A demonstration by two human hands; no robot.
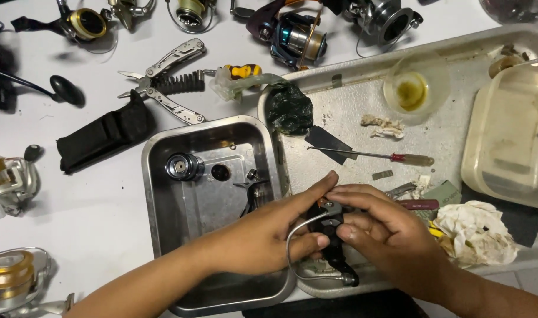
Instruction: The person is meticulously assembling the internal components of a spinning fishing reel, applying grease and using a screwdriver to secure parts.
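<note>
1. White surface (104,200) carries whole fishing reels (292,35) along the top and left edges, plus an opened multitool (163,79) and a black pouch (104,135).
2. Large metal tray (445,141): screwdriver (375,156), glass dish (413,88) with yellowish residue, cream plastic tub (510,141), crumpled paper (475,232).
3. Small steel pan (157,194) holds removed parts: a round spool-like piece (183,166), small bits beside it. So stripping looks partly done; nothing looks reassembled.
4. Left hand (263,235) and right hand (387,229) both closed around the black reel rotor (334,235) with its wire bail, held over the gap between pan and tray.
</note>
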